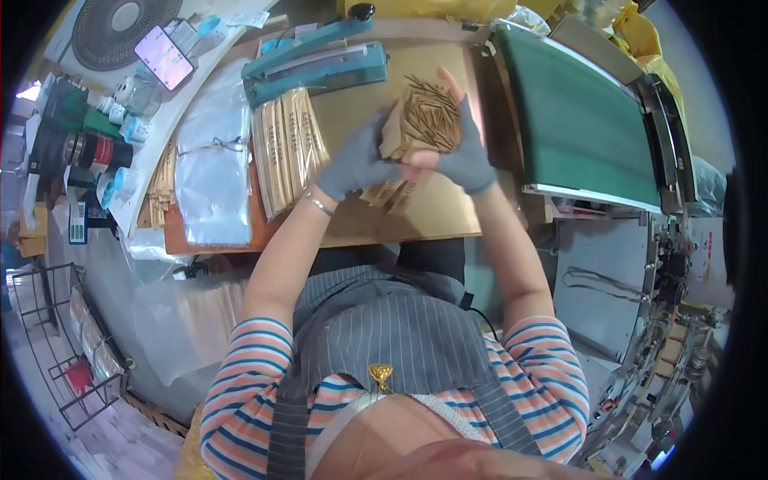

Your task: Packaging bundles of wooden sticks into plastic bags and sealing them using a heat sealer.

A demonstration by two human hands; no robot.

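Note:
Both my hands wear grey gloves with bare fingertips. Between them, over the table, is a bundle of narrow brown paper sleeves (pixel 432 116), its many thin ends facing up. My left hand (pixel 356 162) wraps the bundle's left side, its fingers largely hidden. On the other side my right hand (pixel 470 156) grips it, one bare fingertip raised beside the top. Below the hands, a few more brown paper sleeves (pixel 390 196) lie on the brown board (pixel 352 220). Just left of them rests a clear bag of printed brown sleeves (pixel 290 152).
A blue-green hand sealer (pixel 320 74) stands behind the sleeves. Clear plastic bags (pixel 212 164) lie at the left, tied with string. Farther left are a phone (pixel 166 58), small jars (pixel 136 128) and a fan (pixel 120 28). A green conveyor belt (pixel 584 116) runs along the right.

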